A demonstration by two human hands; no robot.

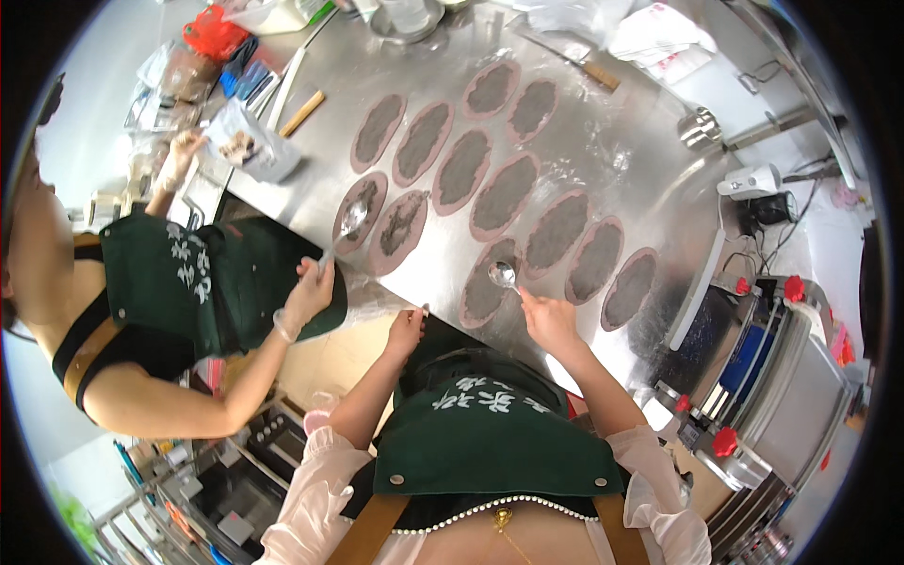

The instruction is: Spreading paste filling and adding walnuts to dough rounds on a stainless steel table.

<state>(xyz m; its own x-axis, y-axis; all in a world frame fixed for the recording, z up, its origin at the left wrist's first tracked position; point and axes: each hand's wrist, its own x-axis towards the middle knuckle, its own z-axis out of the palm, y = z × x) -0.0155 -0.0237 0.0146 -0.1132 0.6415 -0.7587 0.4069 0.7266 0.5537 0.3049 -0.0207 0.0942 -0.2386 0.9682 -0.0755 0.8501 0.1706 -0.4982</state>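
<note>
My right hand (551,325) is closed round the handle of a metal spoon (503,274). The spoon's bowl rests on the dark grey paste of a flat oval dough piece (485,299) with a pinkish rim. My left hand (407,331) is curled at the table's near edge; whatever its fingers hold, if anything, is too small to make out. Several similar ovals spread with grey paste lie in slanting rows, such as one dough piece (557,235) beyond my right hand. Near the co-worker, another dough oval (399,234) has a patchier, rougher filling.
At left, a co-worker holds a second spoon (354,218) over a dough oval and a whitish translucent container (252,141). A wooden-handled tool (598,75) lies at the steel table's (650,141) far side. A machine with red knobs (753,348) stands to the right.
</note>
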